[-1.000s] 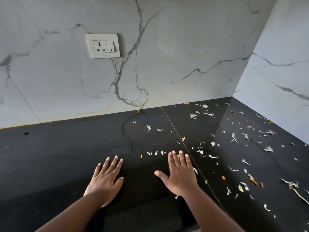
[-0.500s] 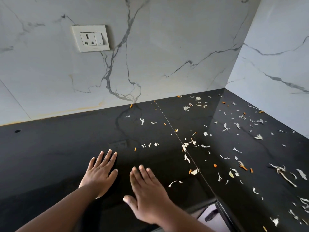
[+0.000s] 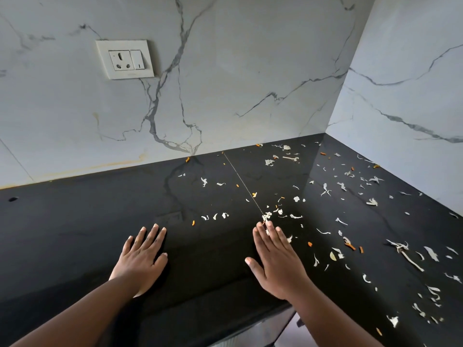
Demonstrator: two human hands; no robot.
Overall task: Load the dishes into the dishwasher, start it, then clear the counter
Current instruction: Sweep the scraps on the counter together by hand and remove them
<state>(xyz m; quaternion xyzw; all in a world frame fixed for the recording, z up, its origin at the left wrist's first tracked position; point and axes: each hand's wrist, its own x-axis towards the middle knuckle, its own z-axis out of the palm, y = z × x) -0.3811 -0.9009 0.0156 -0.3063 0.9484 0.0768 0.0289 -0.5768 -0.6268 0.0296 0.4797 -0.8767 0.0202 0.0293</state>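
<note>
Both hands lie flat on the black surface (image 3: 75,221) in the lower half of the frame, palms down. The left hand (image 3: 141,259) sits lower centre-left, its grip spread — fingers straight and slightly fanned, thumb out to the side, holding nothing. The right hand (image 3: 275,264) sits lower centre-right, its grip likewise open, fingers straight and close together, thumb stuck out toward the left; its fingertips (image 3: 269,225) touch a small heap of pale scraps on the thin seam line (image 3: 240,179) that runs diagonally across the surface.

The task's thing here is the mess on the surface: white and orange vegetable scraps (image 3: 350,246) are scattered over the right half of the frame, from the back corner down to the lower right edge, with a few stray bits (image 3: 215,216) between the two hands and just above them. The part of the surface at the left shows only one small dark mark (image 3: 12,199) near the wall.

Behind rises a white marble-veined wall (image 3: 250,71) — it turns a corner at upper right. A cream socket plate with a switch (image 3: 125,59) is fixed to it at upper left.
</note>
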